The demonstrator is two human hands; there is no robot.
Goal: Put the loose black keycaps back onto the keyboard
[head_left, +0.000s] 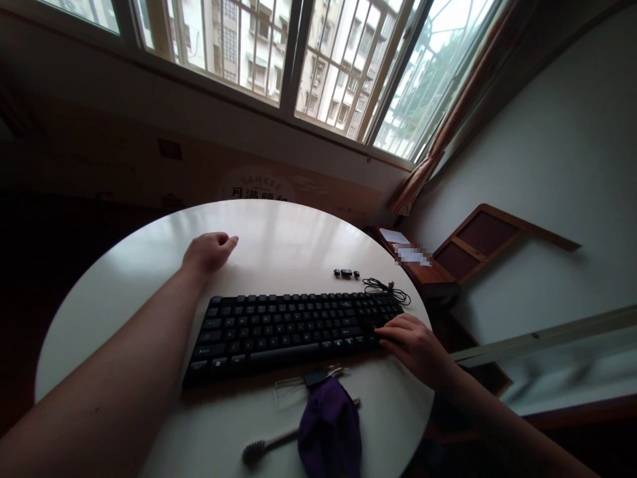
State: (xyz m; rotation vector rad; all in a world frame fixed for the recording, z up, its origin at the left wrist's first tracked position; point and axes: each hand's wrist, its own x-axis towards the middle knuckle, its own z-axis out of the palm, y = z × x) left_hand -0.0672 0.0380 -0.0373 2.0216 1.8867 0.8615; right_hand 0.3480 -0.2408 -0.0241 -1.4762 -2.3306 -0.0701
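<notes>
A black keyboard [288,328] lies at a slant on a round white table. My right hand [411,338] is over its right end, with thumb and fingertips close together at the keys there. Whatever may be between those fingertips is too small and dark to make out. My left hand [212,252] is closed in a fist on the table, beyond the keyboard's left end. Its palm side is hidden, so I cannot see whether it holds anything. Behind the keyboard sit a few loose black keycaps [347,273], beside a coiled black cable [385,289].
In front of the keyboard lie a purple cloth [329,425], a brush [269,446] with dark bristles partly under it, and a thin wire tool [293,385]. The round table [119,285] has a curved edge. A wooden chair [478,242] and barred windows [259,46] stand beyond.
</notes>
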